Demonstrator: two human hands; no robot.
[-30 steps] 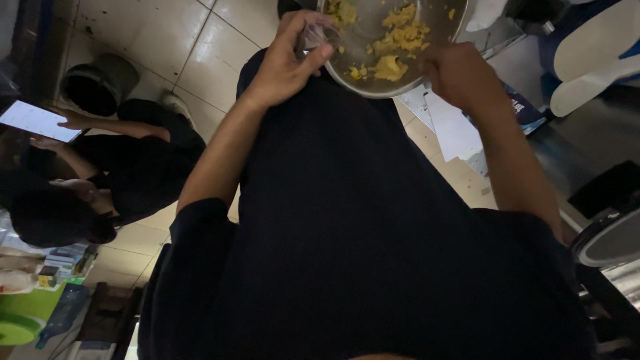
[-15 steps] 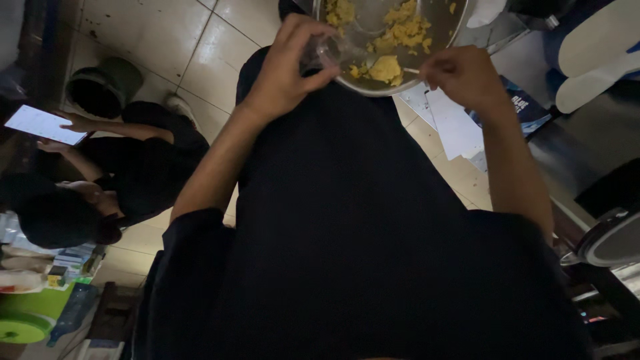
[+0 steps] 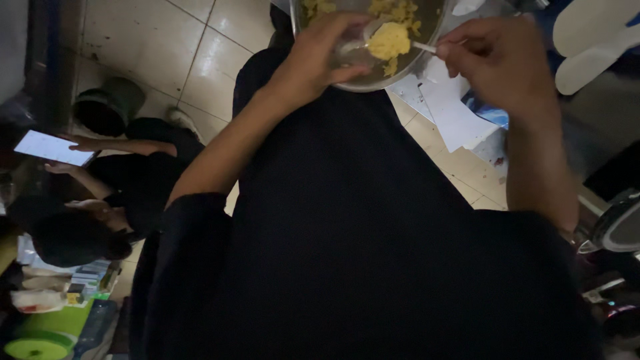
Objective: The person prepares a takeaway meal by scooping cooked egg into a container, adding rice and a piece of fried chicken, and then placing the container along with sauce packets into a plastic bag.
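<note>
The person looks down over a dark shirt (image 3: 373, 233). The left hand (image 3: 320, 57) is curled around the rim of a metal bowl (image 3: 373, 80) and holds it up in front of the chest. The fingers wrap over the near edge, with the thumb under the side. There may be something small and clear in that hand too, but it is too blurry to tell.

The right hand (image 3: 500, 60) is just beside the bowl, on its other side. Its fingers are pinched shut on the thin handle of a spoon (image 3: 400, 43). The spoon reaches from that hand over into the bowl, toward the left hand. A lump of yellow food (image 3: 389, 41) sits on the spoon, and more of the same food lies in the bowl past it.

Below the right hand, some white papers (image 3: 453, 113) lie on the tiled floor (image 3: 133, 47).

Far down from the left hand, another person (image 3: 127, 180) in dark clothes sits low and holds a bright phone (image 3: 53, 148). A dark bucket (image 3: 107, 107) stands on the floor near that person.
</note>
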